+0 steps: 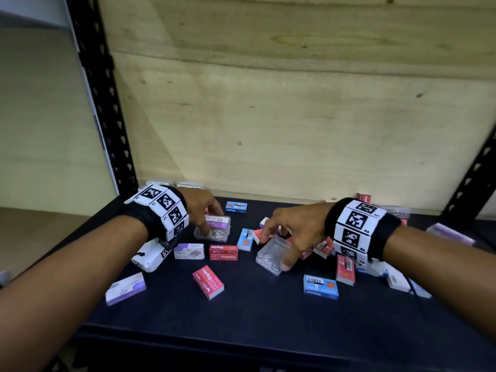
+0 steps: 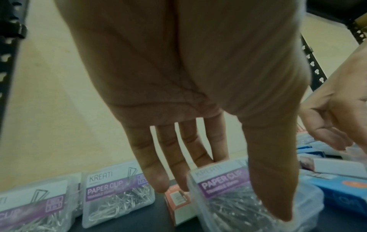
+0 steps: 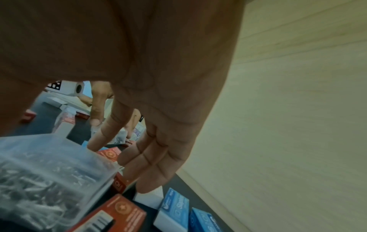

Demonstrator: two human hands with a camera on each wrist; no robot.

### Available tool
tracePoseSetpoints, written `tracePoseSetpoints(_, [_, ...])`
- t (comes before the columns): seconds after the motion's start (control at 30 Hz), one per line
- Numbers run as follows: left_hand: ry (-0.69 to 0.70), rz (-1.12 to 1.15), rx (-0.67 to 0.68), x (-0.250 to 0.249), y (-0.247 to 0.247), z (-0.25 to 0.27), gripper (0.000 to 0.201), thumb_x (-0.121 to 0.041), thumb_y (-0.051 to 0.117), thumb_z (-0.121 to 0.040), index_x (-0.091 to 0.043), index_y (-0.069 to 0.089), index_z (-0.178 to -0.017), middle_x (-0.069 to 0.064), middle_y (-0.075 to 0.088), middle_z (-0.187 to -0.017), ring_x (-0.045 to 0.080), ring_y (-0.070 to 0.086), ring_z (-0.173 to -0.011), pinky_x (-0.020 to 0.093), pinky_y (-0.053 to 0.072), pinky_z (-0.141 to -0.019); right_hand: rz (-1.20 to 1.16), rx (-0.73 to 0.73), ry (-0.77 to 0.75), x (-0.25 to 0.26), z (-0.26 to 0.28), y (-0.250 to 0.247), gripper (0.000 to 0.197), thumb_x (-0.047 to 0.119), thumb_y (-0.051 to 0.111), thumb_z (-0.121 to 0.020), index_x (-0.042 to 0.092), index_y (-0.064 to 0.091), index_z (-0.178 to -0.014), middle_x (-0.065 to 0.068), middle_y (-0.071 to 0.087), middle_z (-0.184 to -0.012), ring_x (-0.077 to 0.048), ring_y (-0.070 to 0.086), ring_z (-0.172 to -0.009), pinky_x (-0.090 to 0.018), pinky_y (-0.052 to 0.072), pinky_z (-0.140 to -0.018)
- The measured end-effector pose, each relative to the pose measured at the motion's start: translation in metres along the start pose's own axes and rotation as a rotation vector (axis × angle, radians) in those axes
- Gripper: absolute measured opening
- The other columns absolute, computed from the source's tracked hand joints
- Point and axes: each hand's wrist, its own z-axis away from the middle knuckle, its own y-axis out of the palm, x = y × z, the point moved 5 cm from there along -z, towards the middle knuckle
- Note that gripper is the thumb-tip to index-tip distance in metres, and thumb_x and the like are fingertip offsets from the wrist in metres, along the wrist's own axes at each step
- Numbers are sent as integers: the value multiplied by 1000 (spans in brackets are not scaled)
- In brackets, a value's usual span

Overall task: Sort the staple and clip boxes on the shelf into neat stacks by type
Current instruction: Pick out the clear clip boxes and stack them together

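Reaching over the dark shelf point(image 1: 268, 312), your left hand point(image 1: 200, 204) comes down on a clear paper clip box point(image 1: 214, 228) with a purple label, lying toward the back left of the shelf; the thumb sits against its near side and the fingers point(image 2: 179, 169) drop behind its far side, a narrow hold around the box. From the left wrist view the label reads "PAPER CLIP" and loose silver clips show through the plastic. Two matching clip boxes point(image 2: 117, 194) lie against the back edge at the left corner. Your right hand point(image 1: 296, 226) holds a second clear clip box point(image 1: 272, 254), tilted, near the middle of the shelf: the thumb presses its near end, and the fingers spread over red staple boxes point(image 1: 261, 234) behind it. Red point(image 1: 208, 282), blue point(image 1: 320, 287) and purple-and-white boxes point(image 1: 126, 288) lie scattered flat across the shelf, unstacked, mostly toward the front and right.
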Motion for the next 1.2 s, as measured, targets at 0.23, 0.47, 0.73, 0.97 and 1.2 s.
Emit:
tracePoseSetpoints(0.23, [-7, 0, -41, -2, -2, 2, 51, -23, 82, -72, -27, 57, -116, -16, 54, -95, 9, 52, -94, 22, 38, -79, 119, -43, -40, 4, -9, 13, 73, 32, 89, -64, 44, 48, -123, 8, 37, -118, -17, 40, -116, -43, 45, -96])
tracePoseSetpoints(0.47, [25, 48, -42, -2, -2, 4, 50, -20, 84, -70, -26, 58, -112, -17, 58, -93, 6, 55, -88, 16, 38, -65, 43, -78, -88, 0, -12, 14, 59, 36, 87, -67, 41, 50, -113, 13, 52, -108, -16, 55, -101, -42, 56, -83])
tracePoseSetpoints(0.73, [73, 55, -75, -1, -7, 10, 43, -16, 83, -71, -27, 64, -109, -19, 62, -89, 4, 58, -82, 20, 45, -75, -111, -27, -133, -3, -10, 5, 46, 48, 70, -85, 30, 63, -127, 16, 68, -101, 3, 61, -84, -10, 45, -73])
tracePoseSetpoints(0.97, [76, 36, -81, -3, -11, 15, 40, -17, 85, -67, -31, 66, -100, -17, 68, -90, 4, 62, -76, 23, 50, -72, -102, -27, -80, -9, -9, -8, 27, 49, 54, -96, 33, 69, -114, 25, 68, -90, 1, 63, -89, -27, 49, -91])
tracePoseSetpoints(1.2, [84, 53, -62, -1, -8, 16, 41, -20, 87, -66, -29, 65, -99, -15, 67, -88, 0, 57, -68, 19, 42, -62, -71, -34, -62, -10, -13, -10, 31, 44, 50, -99, 30, 64, -123, 14, 70, -110, -9, 67, -99, -36, 50, -98])
